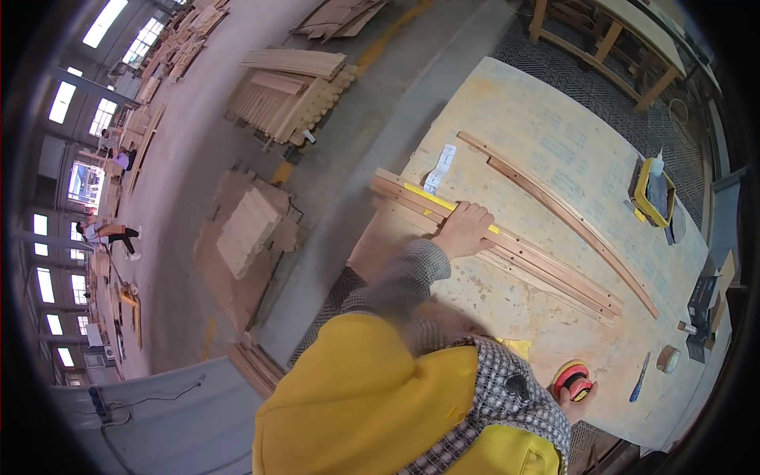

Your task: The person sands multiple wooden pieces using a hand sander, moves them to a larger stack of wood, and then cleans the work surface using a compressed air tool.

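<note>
My left hand (465,230) is closed over a bundle of long reddish-brown wooden strips (546,265) lying side by side on the table, with small dark holes along them. Under its fingers runs a narrow yellow strip (431,197), whose kind I cannot make out. Near the table's front edge, my right hand (582,405) grips a round red and black sander (573,381), partly hiding it. Beyond the bundle lie curved wooden strips (566,212), apart from both hands. A white paper label (439,169) lies beside the far left end of the bundle.
The pale worktable (522,103) carries a yellow tray (655,190) with a bottle, a roll of tape (669,359), a blue-handled tool (640,377) and a dark box (700,309). Stacked timber (289,95) stands on the floor to the left. Other people (111,231) are far off.
</note>
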Tool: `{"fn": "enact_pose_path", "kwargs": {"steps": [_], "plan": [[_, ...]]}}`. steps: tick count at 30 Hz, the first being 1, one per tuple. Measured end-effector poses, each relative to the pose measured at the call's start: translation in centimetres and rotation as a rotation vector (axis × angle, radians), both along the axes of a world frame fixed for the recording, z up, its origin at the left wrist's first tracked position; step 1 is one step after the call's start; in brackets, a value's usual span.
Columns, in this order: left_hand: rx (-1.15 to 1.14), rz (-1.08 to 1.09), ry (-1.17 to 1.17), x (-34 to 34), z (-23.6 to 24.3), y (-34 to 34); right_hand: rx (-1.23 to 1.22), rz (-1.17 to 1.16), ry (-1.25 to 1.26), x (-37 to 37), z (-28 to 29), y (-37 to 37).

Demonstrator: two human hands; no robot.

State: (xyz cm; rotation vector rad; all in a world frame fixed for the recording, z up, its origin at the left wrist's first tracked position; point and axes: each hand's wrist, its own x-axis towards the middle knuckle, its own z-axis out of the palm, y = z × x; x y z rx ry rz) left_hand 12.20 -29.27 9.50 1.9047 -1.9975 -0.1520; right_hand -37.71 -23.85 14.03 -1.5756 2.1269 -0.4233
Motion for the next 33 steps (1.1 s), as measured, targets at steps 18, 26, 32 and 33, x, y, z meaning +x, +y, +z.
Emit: {"fn": "enact_pose_path", "kwargs": {"steps": [18,26,32,33], "plan": [[-0.117,0.120,-0.162,0.3,1.9,-7.7,-0.045,0.025,-0.070,0.3,0.4,-0.1],[0.303,0.000,-0.291,-1.9,-0.1,-16.4,0.058,0.096,-0.243,-2.3,-1.9,-1.7],[0.220,0.037,-0.291,-1.6,-0.7,-14.5,0.036,0.323,-0.201,4.9,-0.8,-8.1],[0.218,0.056,-0.304,-1.7,-0.4,-15.1,0.030,0.333,-0.207,6.1,-0.7,-8.6]]}}
